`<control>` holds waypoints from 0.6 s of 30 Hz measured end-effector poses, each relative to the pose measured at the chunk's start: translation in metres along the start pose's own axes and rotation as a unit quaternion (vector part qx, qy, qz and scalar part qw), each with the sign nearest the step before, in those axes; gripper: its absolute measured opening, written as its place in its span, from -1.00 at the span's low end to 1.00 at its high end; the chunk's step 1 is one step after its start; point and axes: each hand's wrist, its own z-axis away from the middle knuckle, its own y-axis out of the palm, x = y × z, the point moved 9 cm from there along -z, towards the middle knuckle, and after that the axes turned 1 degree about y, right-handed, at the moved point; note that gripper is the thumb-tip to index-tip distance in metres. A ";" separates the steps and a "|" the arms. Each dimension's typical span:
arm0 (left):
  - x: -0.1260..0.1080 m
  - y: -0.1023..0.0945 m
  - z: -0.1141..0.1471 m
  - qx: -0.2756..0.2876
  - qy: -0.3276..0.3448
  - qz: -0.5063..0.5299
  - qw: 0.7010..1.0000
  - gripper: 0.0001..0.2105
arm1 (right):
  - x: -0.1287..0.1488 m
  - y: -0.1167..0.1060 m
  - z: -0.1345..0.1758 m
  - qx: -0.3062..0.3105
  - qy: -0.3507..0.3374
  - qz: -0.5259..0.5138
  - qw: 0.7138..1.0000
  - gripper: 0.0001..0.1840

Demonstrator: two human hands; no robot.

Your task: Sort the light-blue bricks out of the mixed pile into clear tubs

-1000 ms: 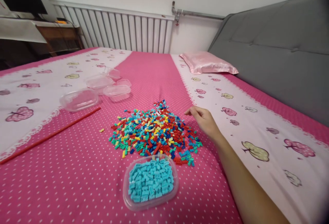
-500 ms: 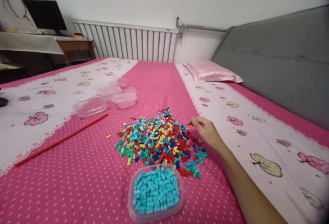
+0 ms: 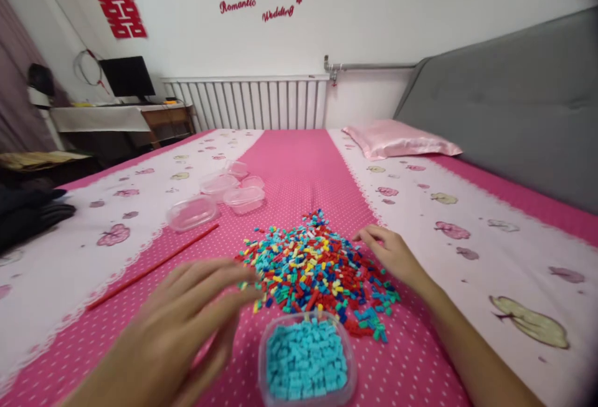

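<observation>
A heap of mixed toy building bricks [image 3: 308,263], red, blue, green, yellow and turquoise, lies on the pink bedspread. Close in front of it stands a clear plastic container [image 3: 351,374] filled with turquoise bricks [image 3: 306,360]. My left hand [image 3: 187,320], slightly blurred, hovers left of the container with its fingers stretched toward the heap's left edge; nothing shows in it. My right hand [image 3: 390,251] rests at the heap's right edge, fingers loosely bent downward. The fingertips are partly hidden, and whether they pinch a brick I cannot tell.
Several clear plastic containers [image 3: 192,212] stand together at the left, beyond a thin red stick [image 3: 154,265]. A pink pillow [image 3: 402,139] lies at the back right by the grey headboard [image 3: 509,101]. Dark cloth [image 3: 32,214] lies at the far left edge.
My left hand has come into view from the lower left. The camera has tilted up and turned left, shifting the scene. My right hand stays at the heap's right edge.
</observation>
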 end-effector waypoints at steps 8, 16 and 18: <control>0.112 0.117 -0.054 0.199 -0.116 -0.036 0.972 -0.75 | -0.008 0.007 0.002 0.017 -0.016 0.026 0.999 -0.66; 0.103 0.127 -0.067 0.231 -0.093 -0.005 0.968 -0.84 | -0.008 0.014 0.004 0.040 -0.028 0.049 0.998 -0.68; 0.099 0.133 -0.062 0.252 -0.087 0.004 0.964 -0.77 | -0.007 0.016 0.005 0.043 -0.031 0.051 0.997 -0.68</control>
